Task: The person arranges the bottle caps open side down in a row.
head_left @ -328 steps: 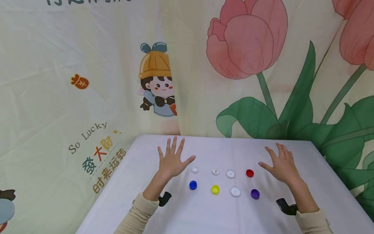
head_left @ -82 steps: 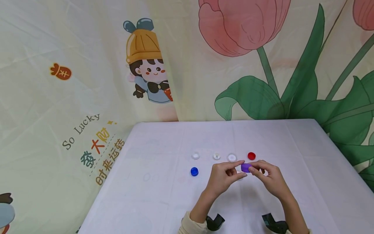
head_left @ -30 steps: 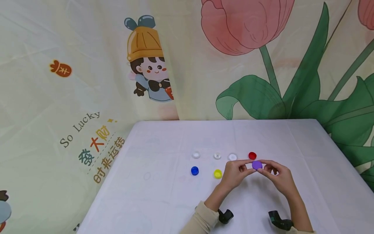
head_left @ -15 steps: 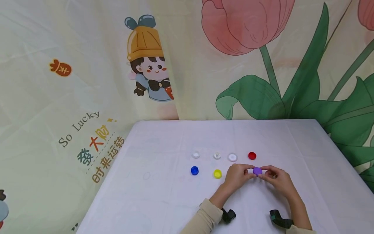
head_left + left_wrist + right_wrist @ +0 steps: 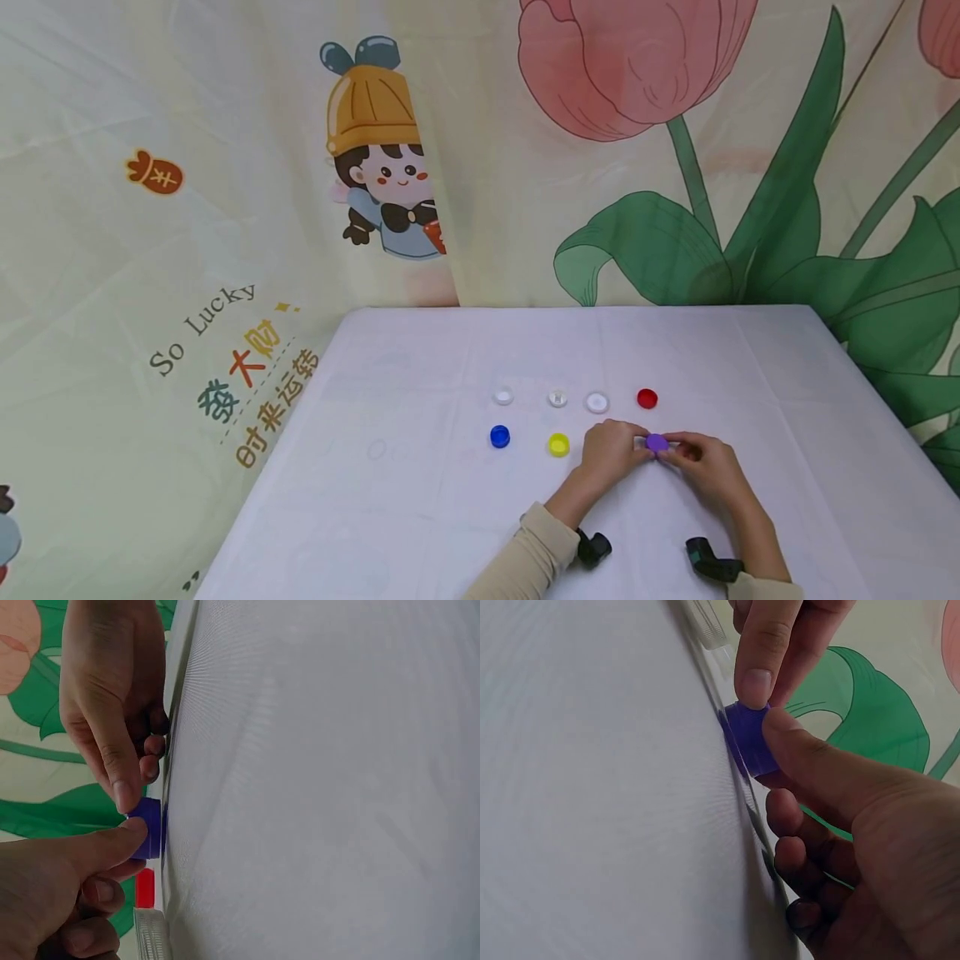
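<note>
A purple bottle cap (image 5: 657, 443) sits between my two hands, its flat top facing up in the head view. From the left, my left hand (image 5: 609, 452) pinches its edge with thumb and finger. Opposite, my right hand (image 5: 708, 468) pinches the other edge. Both wrist views show the purple cap (image 5: 150, 838) side-on, its lower edge right at the white tabletop, thumbs from each side on its wall. Behind it in the left wrist view appear a red cap (image 5: 145, 888) and a clear ribbed cap (image 5: 152, 936).
On the white table (image 5: 390, 517), a back row holds several pale caps, one of them a white cap (image 5: 597, 402), and a red cap (image 5: 647, 398). In front lie a blue cap (image 5: 499, 436) and a yellow cap (image 5: 558, 444). A printed cloth (image 5: 495, 167) hangs behind.
Both hands have brought the purple cap down and nearer, from in front of the red cap to the tabletop. Earlier it was held tilted higher up. The other visible caps stay put.
</note>
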Action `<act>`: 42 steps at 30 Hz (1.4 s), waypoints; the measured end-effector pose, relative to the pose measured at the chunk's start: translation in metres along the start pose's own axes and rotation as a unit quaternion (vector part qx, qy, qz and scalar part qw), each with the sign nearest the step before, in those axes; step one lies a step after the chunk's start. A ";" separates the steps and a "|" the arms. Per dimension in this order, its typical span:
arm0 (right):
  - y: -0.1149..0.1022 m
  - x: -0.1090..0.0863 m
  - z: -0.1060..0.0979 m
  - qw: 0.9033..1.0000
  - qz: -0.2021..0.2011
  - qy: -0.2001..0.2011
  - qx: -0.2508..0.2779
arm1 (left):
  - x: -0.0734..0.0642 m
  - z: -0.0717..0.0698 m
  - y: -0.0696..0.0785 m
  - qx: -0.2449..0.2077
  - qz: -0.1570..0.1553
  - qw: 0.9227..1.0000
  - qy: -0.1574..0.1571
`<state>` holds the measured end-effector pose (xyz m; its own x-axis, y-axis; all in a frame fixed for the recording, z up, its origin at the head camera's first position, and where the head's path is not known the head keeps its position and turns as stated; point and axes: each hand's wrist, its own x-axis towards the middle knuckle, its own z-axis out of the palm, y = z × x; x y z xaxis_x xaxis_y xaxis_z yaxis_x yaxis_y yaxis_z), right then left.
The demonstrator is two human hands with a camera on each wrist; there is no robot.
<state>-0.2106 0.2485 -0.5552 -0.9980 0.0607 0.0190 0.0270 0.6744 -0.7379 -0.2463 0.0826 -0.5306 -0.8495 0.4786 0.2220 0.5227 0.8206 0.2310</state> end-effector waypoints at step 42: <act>-0.044 0.002 0.014 0.990 -0.108 0.064 -0.071 | -0.016 -0.047 -0.054 -0.021 -0.040 0.999 -0.021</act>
<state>-0.2147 0.2088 -0.5316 -0.9659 -0.0096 0.2586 -0.1697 0.7778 -0.6051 -0.2570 0.0160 -0.5021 -0.8907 0.4251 0.1612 0.4544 0.8433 0.2869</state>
